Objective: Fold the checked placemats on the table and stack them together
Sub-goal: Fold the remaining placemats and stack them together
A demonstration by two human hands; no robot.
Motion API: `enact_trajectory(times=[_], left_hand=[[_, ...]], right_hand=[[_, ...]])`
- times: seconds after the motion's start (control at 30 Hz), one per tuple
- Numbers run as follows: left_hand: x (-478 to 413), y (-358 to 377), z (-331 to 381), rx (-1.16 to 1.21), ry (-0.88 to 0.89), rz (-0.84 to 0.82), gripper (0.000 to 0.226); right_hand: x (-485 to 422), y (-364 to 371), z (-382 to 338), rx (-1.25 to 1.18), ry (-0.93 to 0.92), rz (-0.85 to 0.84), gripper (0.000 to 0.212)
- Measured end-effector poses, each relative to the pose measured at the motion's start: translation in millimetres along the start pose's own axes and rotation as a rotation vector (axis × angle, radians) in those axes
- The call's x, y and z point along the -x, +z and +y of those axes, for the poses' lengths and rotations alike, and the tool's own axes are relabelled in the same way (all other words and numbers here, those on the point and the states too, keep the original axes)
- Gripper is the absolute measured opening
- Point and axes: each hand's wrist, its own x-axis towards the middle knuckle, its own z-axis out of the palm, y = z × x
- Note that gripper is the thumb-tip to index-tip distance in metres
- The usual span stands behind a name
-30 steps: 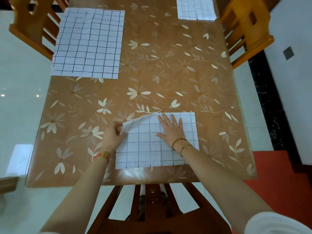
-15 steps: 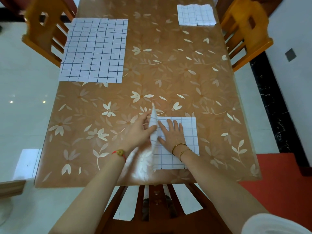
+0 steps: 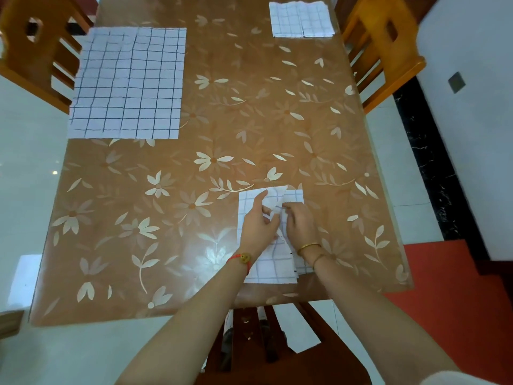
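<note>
At the near edge of the table [image 3: 249,120], right of centre, the near mat [image 3: 268,263] lies partly folded, with a top layer raised between the hands. The left hand [image 3: 256,225] has curled fingers. Its thumb and middle fingers pinch the raised layer, and its index finger stretches toward the far edge. The right hand [image 3: 302,226] is curled too, its fingertips nipping the same layer just beside the left. The knuckles hide how much cloth each pinch takes. The step in hand is judged to be closing the second fold. To do it well, carry the free edge across until it meets the right edge. Align the checks and the far corners, which appear offset. Then lower the layer and press the crease flat with open palms, working from the middle outward. Hold the lower layer so that it does not slide on the glossy cover. One flat mat [image 3: 127,81] lies at far left, not yet folded. One folded mat [image 3: 301,19] at far right shows the target size and a likely stacking place.
</note>
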Motion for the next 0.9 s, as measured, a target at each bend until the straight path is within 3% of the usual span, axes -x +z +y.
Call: enact_trajectory(times=[0.1, 0.23, 0.3, 0.37, 0.53, 0.9], left_hand=[[-3, 10, -2, 0.064, 0.012, -0.038, 0.074], [-1, 13, -9, 0.098, 0.024, -0.098, 0.075], [1, 9, -16, 0.081, 0.044, -0.039, 0.060], [5, 1, -24, 0.024, 0.065, 0.094, 0.046], [10, -22, -58, -0.083, -0.093, 0.326, 0.035], [-10, -25, -51, 0.023, -0.332, 0.238, 0.023]], right_hand=[[-3, 0, 16, -0.334, 0.349, 0.020, 0.028], [-8, -11, 19, -0.493, 0.492, -0.021, 0.054], [-10, -13, 23, -0.504, 0.510, -0.060, 0.042], [-14, -13, 25, -0.413, 0.509, -0.095, 0.016], [-23, -10, 31, -0.352, 0.551, -0.104, 0.012], [-37, -5, 43, -0.301, 0.591, -0.127, 0.017]])
